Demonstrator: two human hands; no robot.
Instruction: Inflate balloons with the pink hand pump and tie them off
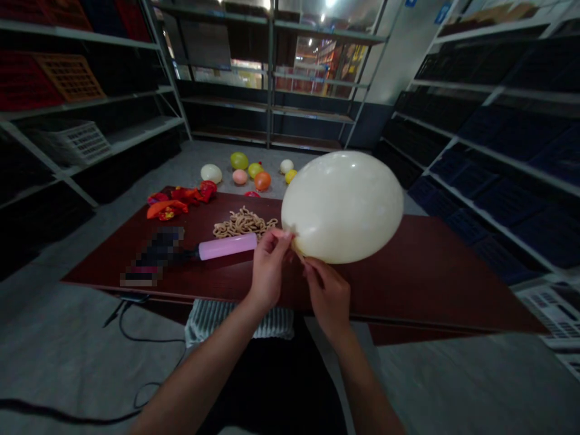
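Your left hand (268,266) and right hand (328,293), each in a tight pinch, hold the large, oval, cream-white rubber balloon (342,205) by its narrow neck (296,246) above the long, dark-red, smooth-topped table (417,284).

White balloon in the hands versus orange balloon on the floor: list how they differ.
The held balloon is whitish; the floor balloon is orange. The left hand and right hand grip the held balloon near its neck; the floor balloon lies beyond the table. Both look inflated.
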